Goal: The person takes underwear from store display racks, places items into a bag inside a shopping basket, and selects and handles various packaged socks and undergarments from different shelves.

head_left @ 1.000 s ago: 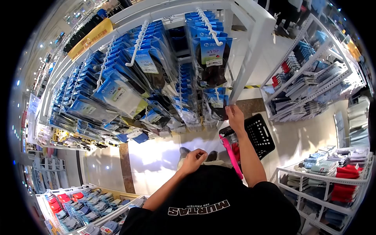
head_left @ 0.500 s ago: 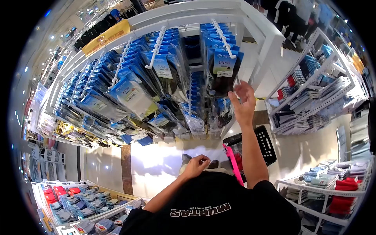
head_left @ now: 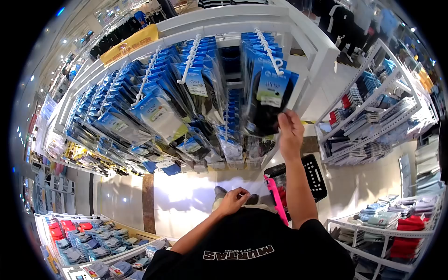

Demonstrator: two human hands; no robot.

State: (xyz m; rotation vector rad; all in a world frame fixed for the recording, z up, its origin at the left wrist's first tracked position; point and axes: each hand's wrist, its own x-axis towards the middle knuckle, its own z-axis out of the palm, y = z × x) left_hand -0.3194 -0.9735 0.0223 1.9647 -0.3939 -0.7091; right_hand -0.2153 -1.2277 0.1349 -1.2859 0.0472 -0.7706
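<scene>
Your right hand (head_left: 291, 133) was raised at the right end of the white rack (head_left: 310, 79), its grip clamped by thumb and fingers on the lower right edge of 1 dark packet (head_left: 266, 114) with a blue header card (head_left: 274, 85); that packet was at the front of the rightmost white hook (head_left: 268, 50), tilted, with its lower end towards your fingers and a pale label on its card; more blue-topped packets hung behind it; your left hand (head_left: 233, 200) was low in front of your black shirt (head_left: 252, 238), well apart from the packets, its fingers curled, and you could not tell from this view whether its thumb and fingertips met or held anything; beside your right forearm was a black basket (head_left: 316, 178) with a pink handle (head_left: 276, 198), partly hidden by that arm; to the left, 1 packet with pale contents (head_left: 161, 120) hung at the front of another row; a yellow sign (head_left: 130, 44) was on the rack's upper left; folded clothes (head_left: 410, 224) were stacked on the white shelves at lower right.
</scene>
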